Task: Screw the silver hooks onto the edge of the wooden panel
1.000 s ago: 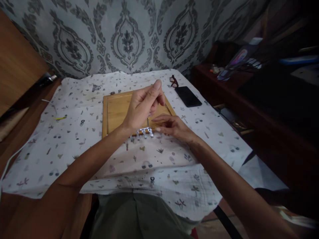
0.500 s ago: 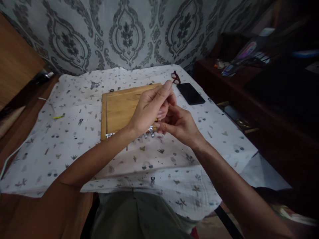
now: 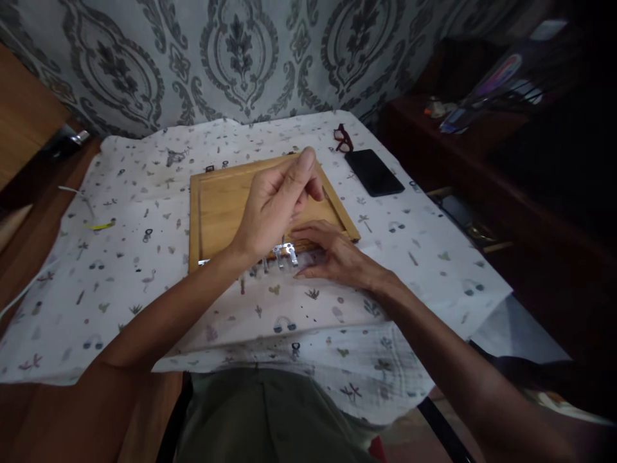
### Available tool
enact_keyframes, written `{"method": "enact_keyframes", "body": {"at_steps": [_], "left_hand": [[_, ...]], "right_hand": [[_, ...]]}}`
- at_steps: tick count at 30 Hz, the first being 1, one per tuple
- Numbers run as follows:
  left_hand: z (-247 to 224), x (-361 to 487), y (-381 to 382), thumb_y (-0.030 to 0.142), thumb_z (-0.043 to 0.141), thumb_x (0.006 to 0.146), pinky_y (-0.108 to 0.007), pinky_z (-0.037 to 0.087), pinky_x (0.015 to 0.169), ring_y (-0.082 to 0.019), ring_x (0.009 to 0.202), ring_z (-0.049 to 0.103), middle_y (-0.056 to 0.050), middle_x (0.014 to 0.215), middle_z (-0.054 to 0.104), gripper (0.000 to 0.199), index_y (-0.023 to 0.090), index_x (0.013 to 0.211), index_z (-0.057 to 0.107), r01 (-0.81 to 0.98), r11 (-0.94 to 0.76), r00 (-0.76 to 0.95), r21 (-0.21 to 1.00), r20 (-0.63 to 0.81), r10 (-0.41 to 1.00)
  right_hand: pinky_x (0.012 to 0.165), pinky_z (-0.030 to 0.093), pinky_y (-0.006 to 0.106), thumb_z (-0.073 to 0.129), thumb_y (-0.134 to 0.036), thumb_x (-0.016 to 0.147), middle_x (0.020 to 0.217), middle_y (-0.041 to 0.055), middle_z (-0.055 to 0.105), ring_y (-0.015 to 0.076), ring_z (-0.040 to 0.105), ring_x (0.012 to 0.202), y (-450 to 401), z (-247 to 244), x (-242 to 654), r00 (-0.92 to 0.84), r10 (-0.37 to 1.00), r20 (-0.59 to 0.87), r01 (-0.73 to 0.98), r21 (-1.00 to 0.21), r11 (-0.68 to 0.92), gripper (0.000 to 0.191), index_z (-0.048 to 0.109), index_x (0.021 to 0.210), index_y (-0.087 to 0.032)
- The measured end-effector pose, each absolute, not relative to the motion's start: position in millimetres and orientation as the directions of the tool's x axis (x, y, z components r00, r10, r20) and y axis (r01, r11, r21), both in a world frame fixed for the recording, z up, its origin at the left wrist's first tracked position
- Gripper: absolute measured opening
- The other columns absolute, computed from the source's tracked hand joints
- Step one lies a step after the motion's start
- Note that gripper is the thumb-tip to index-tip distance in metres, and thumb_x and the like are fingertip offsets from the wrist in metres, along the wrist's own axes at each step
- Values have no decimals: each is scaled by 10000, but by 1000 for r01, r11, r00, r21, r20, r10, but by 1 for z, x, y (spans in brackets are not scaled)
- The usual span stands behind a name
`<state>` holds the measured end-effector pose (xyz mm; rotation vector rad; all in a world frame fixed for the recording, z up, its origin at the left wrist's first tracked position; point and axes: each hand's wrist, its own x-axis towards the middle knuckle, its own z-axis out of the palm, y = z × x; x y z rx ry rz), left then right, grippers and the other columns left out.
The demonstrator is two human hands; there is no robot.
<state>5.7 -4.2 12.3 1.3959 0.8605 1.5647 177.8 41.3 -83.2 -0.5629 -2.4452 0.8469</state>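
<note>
A wooden board with a raised frame lies on the patterned cloth in front of me. Along its near edge runs a shiny metal hook rack, whose hooks hang toward me. Above the rack my left hand is closed, thumb uppermost. What it grips is mostly hidden, though a thin dark shaft seems to show below it at the rack. My right hand rests at the board's near right edge beside the end hook, its thumb and fingers apart with nothing visible between them. My left forearm covers part of the rack.
Beyond the board's right side lie a black phone and dark red glasses. A white cord with a yellow piece is at the left. A dark wooden cabinet holding a bottle stands to the right, and a patterned curtain hangs behind.
My right hand has parted from my left and moved down to the board's near right edge, its fingers spreading. My left hand stays closed, now slightly left. The view has shifted a little.
</note>
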Motion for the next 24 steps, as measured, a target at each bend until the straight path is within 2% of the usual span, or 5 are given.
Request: {"method": "enact_keyframes", "body": {"at_steps": [10, 19, 24], "left_hand": [[14, 3, -4, 608, 558, 943, -238, 249, 393, -54, 392, 299, 62, 465, 311, 528, 187, 626, 587, -81, -407, -33, 910, 406, 913], [14, 3, -4, 567, 570, 955, -239, 226, 389, -45, 395, 283, 56, 502, 383, 507, 171, 639, 585, -107, -424, -9, 899, 425, 905], [12, 3, -3, 601, 595, 925, -248, 228, 377, -57, 389, 292, 58, 471, 343, 515, 185, 621, 593, -118, -435, -12, 893, 437, 899]], "right_hand": [[1005, 459, 496, 792, -543, 803, 1219, 134, 656, 318, 573, 1173, 38, -79, 175, -799, 527, 290, 266, -616, 742, 570, 688, 1231, -182], [976, 485, 498, 754, -511, 851, 1175, 124, 659, 315, 578, 1134, 36, -76, 173, -804, 507, 310, 267, -574, 774, 487, 696, 1202, -178], [973, 491, 509, 747, -480, 866, 1181, 132, 661, 322, 579, 1135, 35, -75, 172, -806, 505, 310, 274, -561, 781, 458, 700, 1198, -168]]}}
